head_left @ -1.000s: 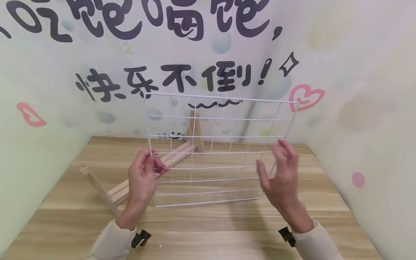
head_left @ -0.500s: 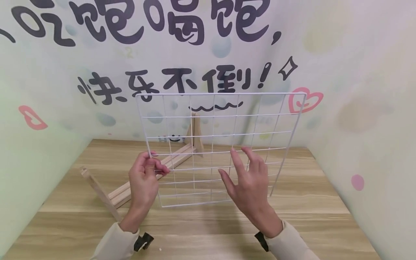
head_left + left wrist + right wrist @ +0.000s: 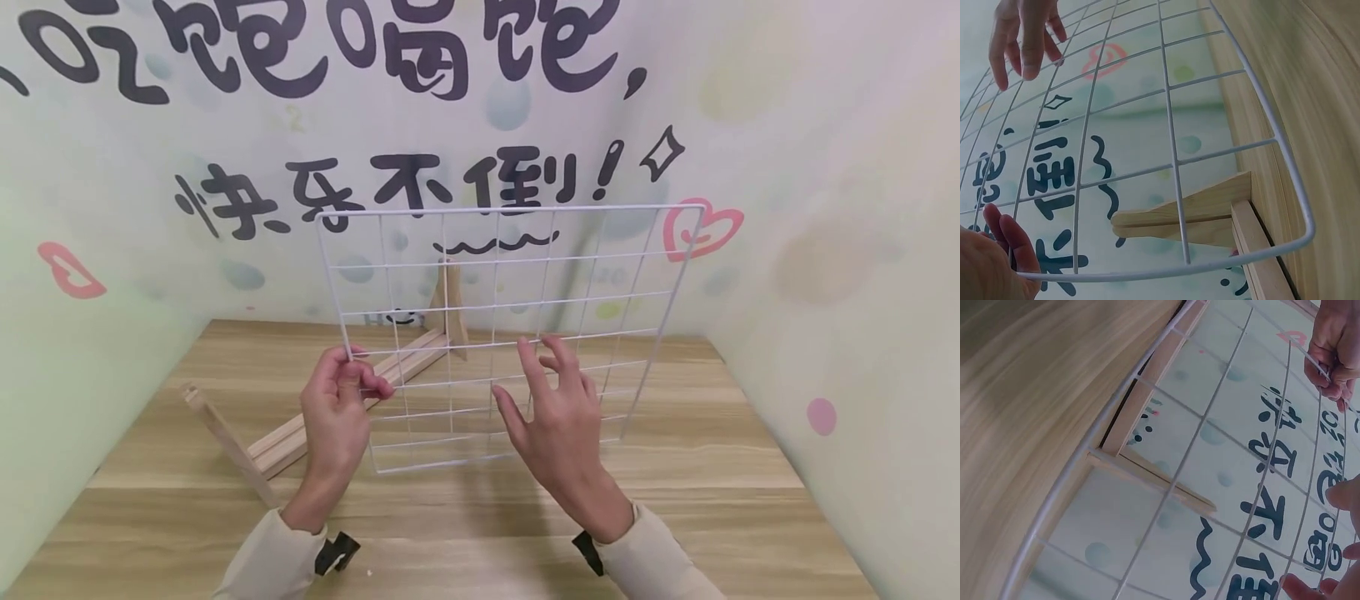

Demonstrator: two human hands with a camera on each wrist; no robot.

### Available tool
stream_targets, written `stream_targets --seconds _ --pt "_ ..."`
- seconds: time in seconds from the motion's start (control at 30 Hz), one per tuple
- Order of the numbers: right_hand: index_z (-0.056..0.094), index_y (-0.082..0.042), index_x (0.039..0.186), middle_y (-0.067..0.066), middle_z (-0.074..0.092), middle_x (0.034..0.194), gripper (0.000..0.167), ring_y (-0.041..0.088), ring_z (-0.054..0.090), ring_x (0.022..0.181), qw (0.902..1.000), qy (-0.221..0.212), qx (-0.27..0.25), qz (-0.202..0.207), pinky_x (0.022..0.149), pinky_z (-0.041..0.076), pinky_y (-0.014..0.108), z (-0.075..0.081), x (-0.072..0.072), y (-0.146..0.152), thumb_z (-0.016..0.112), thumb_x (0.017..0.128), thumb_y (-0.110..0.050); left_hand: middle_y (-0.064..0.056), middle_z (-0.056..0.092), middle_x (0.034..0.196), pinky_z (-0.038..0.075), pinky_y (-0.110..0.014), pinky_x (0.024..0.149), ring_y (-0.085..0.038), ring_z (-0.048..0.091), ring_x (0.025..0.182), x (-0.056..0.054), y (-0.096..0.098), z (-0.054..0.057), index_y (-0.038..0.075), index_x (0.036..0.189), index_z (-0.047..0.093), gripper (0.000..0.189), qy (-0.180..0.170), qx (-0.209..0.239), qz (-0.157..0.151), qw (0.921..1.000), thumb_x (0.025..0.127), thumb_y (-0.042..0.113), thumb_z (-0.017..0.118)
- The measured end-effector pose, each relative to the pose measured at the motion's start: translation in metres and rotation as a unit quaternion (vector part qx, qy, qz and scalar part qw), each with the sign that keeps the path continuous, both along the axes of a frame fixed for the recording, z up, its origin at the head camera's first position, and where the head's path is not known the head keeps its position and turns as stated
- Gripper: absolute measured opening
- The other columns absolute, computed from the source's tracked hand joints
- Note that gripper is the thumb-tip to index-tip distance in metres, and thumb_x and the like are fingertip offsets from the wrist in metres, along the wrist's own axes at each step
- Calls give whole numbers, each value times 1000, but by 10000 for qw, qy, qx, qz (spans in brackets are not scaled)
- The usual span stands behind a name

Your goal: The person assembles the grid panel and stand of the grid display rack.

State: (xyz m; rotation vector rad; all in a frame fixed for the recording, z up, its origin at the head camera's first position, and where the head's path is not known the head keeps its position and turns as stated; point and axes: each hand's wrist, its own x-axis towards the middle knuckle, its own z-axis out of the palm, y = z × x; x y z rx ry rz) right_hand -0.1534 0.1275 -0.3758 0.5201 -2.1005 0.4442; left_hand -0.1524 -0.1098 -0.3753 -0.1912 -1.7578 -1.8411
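A white wire grid panel (image 3: 517, 260) is held up over the table, tilted, in the middle of the head view. My left hand (image 3: 335, 408) grips its left edge wire, thumb and fingers around it. In front of the panel's right half is my right hand (image 3: 557, 417), its fingers spread and lightly bent. Its fingertips are at the wires; whether they touch cannot be made out. In the left wrist view the grid's rounded corner and edge wire show close up. Behind the panel stands a wooden frame (image 3: 281, 446), partly seen through the wires.
The wooden frame has two upright end pieces, the near left post (image 3: 225, 437) and the far post (image 3: 447, 304), joined by a rail. Wood-grain tabletop (image 3: 660, 517) lies below. Printed walls (image 3: 840, 208) close in the back and both sides.
My right hand has moved left from the panel's right edge to in front of its right half. The panel has turned slightly, its right side rising. My left hand keeps its grip.
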Motion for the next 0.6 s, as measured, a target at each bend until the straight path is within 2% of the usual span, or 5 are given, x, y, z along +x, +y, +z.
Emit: stream_targets --seconds 0.1,0.2,0.3,0.47,0.6 --pt "56 -6 136 23 52 127 60 34 65 97 9998 -45 -166 70 75 54 51 -2 -1 -3 78 83 -26 -4 52 72 60 -24 62 -8 65 62 0 1 1 0 102 55 12 73 -12 10 10000 103 0 44" --pt "55 -6 136 23 53 119 59 35 61 97 9996 3 -278 98 76 53 50 -3 -2 -6 76 84 -26 -4 51 72 60 -24 62 -8 65 61 1 2 1 4 101 56 13 114 39 12 9999 104 1 44" --pt "54 -5 137 24 55 121 60 36 60 100 9992 -22 -383 136 81 52 52 -3 -3 -10 75 85 -25 -4 51 72 60 -23 61 -8 65 61 1 2 1 6 101 57 15 150 97 9 9998 103 -1 44" --pt "53 -5 137 24 57 126 60 36 60 107 9981 -256 -542 166 93 50 54 -2 -6 -14 76 85 -23 -3 50 72 59 -22 60 -8 63 60 1 3 1 -6 103 55 13 158 121 1 9998 103 -4 43" --pt "54 -5 135 22 58 122 58 35 60 101 9973 -303 -658 107 94 49 55 -2 -9 -17 77 85 -22 -4 49 71 59 -22 59 -8 62 59 1 6 2 -12 104 52 14 174 152 -78 9997 103 -3 42"
